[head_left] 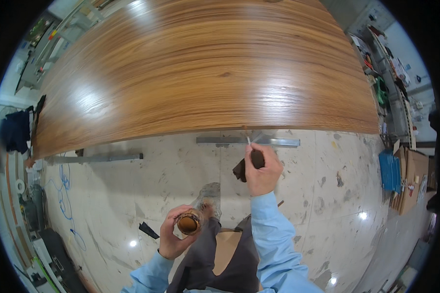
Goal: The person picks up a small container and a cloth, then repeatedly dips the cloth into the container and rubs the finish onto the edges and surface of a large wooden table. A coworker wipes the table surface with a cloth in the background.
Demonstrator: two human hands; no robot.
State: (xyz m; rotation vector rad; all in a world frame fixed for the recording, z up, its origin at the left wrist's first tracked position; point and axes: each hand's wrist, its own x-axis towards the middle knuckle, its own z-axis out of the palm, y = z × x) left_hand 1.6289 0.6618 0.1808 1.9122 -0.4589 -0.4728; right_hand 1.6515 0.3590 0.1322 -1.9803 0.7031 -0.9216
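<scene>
A large wood-grain tabletop (225, 73) fills the upper part of the view, its near edge facing me. My left hand (171, 241) is closed around a round jar (188, 223) with brown contents, low and left of centre, close to my knees. Just below the tabletop's near edge, my right hand (265, 177) is closed in a pinch on a thin, light-coloured stick-like tool (249, 139), perhaps a small brush. Its tip points up at the edge; whether it touches cannot be made out. A dark brown cloth (240, 171) is also held in that hand.
Grey metal bars (215, 140) show under the tabletop's front. A blue hose (66, 195) and a black scrap (148, 230) lie on the stained tile floor. Cardboard sheets (414, 171) and a blue box (389, 170) stand at right. Cluttered shelves (384, 63) line the right wall.
</scene>
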